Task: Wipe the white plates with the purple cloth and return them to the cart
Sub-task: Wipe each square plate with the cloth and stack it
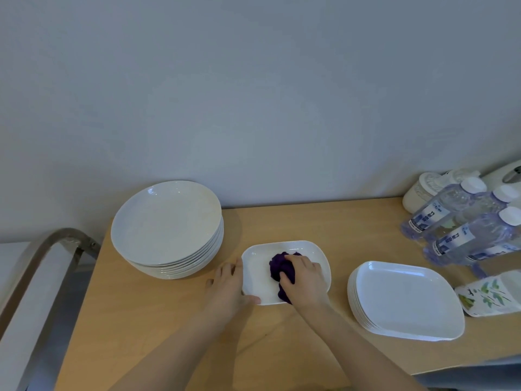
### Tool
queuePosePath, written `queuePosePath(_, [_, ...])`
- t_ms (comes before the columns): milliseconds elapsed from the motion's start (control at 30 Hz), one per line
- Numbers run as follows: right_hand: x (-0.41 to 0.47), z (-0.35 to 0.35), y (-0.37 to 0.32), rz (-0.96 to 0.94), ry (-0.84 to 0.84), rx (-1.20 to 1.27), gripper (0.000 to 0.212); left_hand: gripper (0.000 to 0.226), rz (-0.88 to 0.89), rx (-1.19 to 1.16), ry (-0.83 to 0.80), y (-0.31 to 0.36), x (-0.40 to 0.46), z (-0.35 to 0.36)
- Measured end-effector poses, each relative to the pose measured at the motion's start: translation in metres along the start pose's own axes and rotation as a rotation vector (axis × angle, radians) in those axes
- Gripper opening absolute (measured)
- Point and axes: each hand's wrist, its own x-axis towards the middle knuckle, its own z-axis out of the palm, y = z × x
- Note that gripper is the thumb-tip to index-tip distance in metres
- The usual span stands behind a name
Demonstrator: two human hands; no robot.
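Observation:
A white rectangular plate [259,277] lies flat on the wooden table [158,320] in front of me. My right hand [303,280] grips a bunched purple cloth [279,265] and presses it onto the plate's middle. My left hand [229,286] holds the plate's left edge, thumb on the near rim and fingers along the side. A stack of several white rectangular plates [406,300] sits to the right. A stack of several round white plates [166,224] stands at the back left.
Three water bottles [462,230] lie at the right by a white jar [423,193] and a leaf-patterned packet [490,294]. A metal cart handle [50,249] rises past the table's left edge. The wall runs directly behind the table.

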Motion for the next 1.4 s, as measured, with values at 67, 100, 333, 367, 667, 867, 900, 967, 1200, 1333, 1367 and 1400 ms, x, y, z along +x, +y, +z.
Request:
queuePosePath(67, [-0.003, 0.007, -0.008, -0.033, -0.026, 0.001, 0.045, 0.112, 0.014, 0.013, 0.004, -0.001, 0.000, 0.001])
queuePosePath(100, [-0.003, 0.009, -0.014, -0.065, -0.042, 0.006, 0.044, 0.115, 0.023, 0.019, 0.011, -0.002, -0.001, 0.001])
queuePosePath(333, [0.001, 0.015, -0.045, -0.316, -0.147, -0.030, 0.041, 0.120, 0.032, 0.034, 0.069, -0.003, -0.005, 0.003])
queuePosePath(367, [0.003, 0.013, -0.045, -0.335, -0.147, -0.059, 0.041, 0.120, 0.034, 0.029, 0.079, -0.003, -0.006, 0.003])
queuePosePath(667, [0.014, 0.001, -0.035, -0.329, -0.044, -0.336, 0.036, 0.116, 0.039, -0.008, 0.069, -0.005, -0.006, 0.004])
queuePosePath(867, [0.014, -0.016, -0.003, -0.088, 0.069, -0.276, 0.039, 0.116, 0.012, -0.044, 0.068, -0.007, -0.005, 0.008])
queuePosePath(900, [0.013, -0.018, 0.004, -0.039, 0.084, -0.268, 0.039, 0.116, 0.007, -0.047, 0.066, -0.007, -0.004, 0.008])
queuePosePath(967, [0.012, -0.019, 0.012, 0.032, 0.086, -0.264, 0.041, 0.115, 0.002, -0.054, 0.044, -0.007, -0.003, 0.009])
queuePosePath(1200, [0.007, -0.009, 0.011, 0.011, 0.053, -0.283, 0.048, 0.051, -0.093, -0.512, 0.151, -0.001, 0.002, 0.001])
queuePosePath(1333, [0.008, -0.011, 0.012, -0.009, 0.031, -0.262, 0.047, 0.028, -0.146, -0.653, 0.121, 0.003, 0.002, 0.001])
queuePosePath(1367, [0.009, -0.012, 0.012, -0.018, 0.025, -0.257, 0.046, 0.027, -0.153, -0.663, 0.112, 0.004, 0.003, 0.001])
queuePosePath(1400, [0.009, -0.013, 0.013, -0.027, 0.019, -0.255, 0.046, 0.026, -0.158, -0.660, 0.106, 0.005, 0.003, 0.001])
